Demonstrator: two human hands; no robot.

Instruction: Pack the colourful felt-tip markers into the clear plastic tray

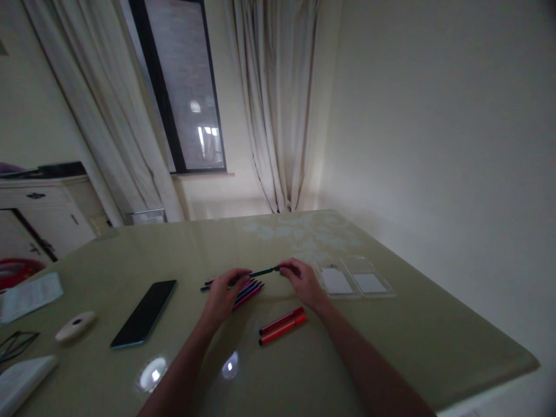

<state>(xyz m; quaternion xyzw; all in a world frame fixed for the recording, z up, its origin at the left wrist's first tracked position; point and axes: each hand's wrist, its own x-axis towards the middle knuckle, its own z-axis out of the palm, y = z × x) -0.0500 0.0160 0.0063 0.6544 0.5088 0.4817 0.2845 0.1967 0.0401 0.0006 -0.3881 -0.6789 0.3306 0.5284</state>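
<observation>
Observed dark felt-tip pen pinched over table by fingertips of left hand at one end, right hand at the other. Judged only partway along: noted two red felt-tip pens lying apart, with loose pen bunch remaining near left hand.

The left hand hides part of the pens; the bottom edge crops 2 forearms.

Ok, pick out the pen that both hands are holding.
The dark felt-tip pen, reaching from the left hand to the right hand; no other spans both.
</observation>
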